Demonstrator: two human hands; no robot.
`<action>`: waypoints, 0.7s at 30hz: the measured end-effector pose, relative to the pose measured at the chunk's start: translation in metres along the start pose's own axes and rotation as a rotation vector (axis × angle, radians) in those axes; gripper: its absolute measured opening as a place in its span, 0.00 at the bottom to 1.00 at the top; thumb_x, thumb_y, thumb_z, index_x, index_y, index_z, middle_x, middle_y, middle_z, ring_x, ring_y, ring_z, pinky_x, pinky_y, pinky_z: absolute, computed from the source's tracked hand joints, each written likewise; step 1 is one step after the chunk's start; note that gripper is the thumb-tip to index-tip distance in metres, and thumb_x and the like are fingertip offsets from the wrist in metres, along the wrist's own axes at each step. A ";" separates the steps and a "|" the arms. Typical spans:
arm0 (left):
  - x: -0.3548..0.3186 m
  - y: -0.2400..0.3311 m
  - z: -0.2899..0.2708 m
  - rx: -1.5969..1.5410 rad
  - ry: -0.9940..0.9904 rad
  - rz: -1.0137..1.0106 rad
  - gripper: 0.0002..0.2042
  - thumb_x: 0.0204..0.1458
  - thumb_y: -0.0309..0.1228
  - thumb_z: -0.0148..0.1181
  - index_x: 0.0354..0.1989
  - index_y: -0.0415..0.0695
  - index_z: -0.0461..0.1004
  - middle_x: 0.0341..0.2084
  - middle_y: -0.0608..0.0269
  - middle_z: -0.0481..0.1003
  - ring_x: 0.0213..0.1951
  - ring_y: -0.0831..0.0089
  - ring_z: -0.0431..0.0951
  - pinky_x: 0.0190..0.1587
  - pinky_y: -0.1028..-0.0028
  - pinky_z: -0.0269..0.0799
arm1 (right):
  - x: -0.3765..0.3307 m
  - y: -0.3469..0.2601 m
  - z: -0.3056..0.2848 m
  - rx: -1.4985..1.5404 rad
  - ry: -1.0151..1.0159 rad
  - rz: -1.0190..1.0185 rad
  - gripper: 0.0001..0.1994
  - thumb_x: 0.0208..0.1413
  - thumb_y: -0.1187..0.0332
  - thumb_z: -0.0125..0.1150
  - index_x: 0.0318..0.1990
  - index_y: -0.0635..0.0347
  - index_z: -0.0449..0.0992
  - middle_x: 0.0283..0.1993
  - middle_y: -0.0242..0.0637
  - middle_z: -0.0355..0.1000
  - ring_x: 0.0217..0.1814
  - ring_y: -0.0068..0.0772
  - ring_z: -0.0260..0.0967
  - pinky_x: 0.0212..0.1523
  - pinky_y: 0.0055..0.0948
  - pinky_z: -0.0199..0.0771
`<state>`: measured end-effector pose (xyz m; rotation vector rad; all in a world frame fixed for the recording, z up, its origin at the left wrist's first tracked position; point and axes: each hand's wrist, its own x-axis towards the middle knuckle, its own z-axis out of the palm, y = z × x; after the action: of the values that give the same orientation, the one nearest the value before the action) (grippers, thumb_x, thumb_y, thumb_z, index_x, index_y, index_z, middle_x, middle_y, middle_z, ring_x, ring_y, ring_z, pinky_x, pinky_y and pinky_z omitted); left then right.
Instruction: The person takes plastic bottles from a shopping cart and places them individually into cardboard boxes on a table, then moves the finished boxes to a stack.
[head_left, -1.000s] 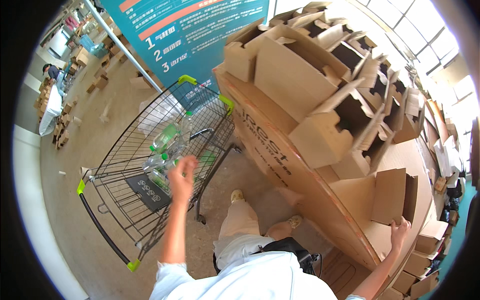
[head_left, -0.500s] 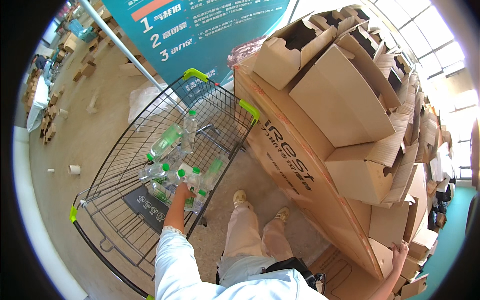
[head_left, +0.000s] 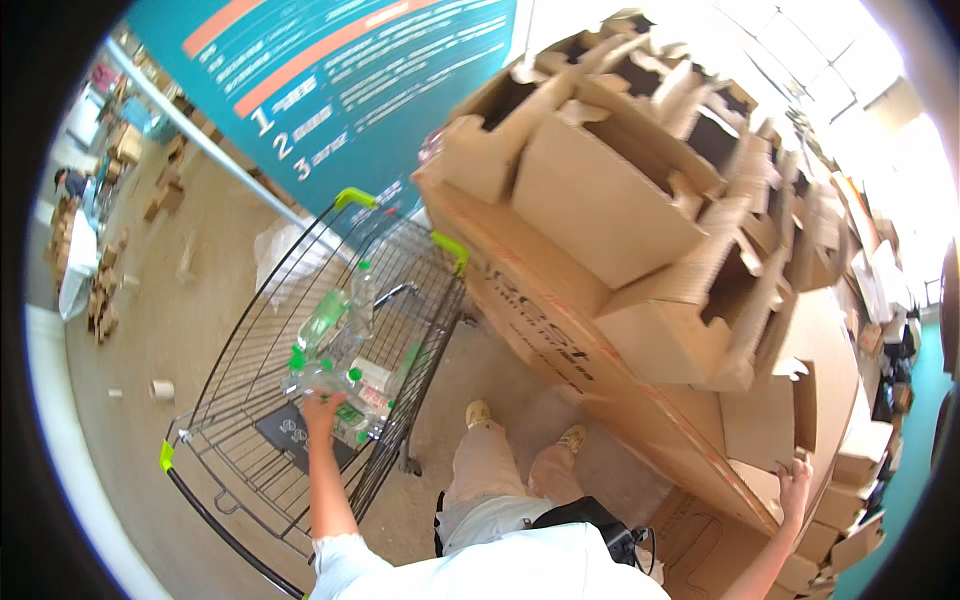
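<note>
Clear plastic bottles with green caps lie in a wire shopping cart, the left hand among them

Left hand reaches down over the cart's near part, fingers at the bottles just beside a dark panel; it is blurred, and I cannot tell whether it grips one. Right hand, well apart, has its fingers bent at the lower edge of an open cardboard box, touching it; how firmly they close on it I cannot tell. That box stands on a big cardboard carton, near a pile of open boxes. Beyond the cart rises a blue-green board, and a white roll lies on the floor to the left
</note>
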<state>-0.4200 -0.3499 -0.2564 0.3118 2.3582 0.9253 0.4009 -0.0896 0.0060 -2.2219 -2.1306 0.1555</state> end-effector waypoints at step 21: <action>-0.483 0.512 0.346 -0.168 -1.126 1.409 0.32 0.35 0.31 0.72 0.51 0.38 0.66 0.36 0.53 0.77 0.40 0.61 0.79 0.43 0.70 0.75 | 0.033 0.019 -0.031 0.127 -0.085 -0.625 0.03 0.38 0.75 0.63 0.21 0.58 0.75 0.21 0.36 0.71 0.36 0.38 0.72 0.69 0.47 0.54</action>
<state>0.1766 0.0168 0.0968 1.9204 0.7731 1.0057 0.4242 -0.0566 0.0332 -1.4152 -2.6481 0.3388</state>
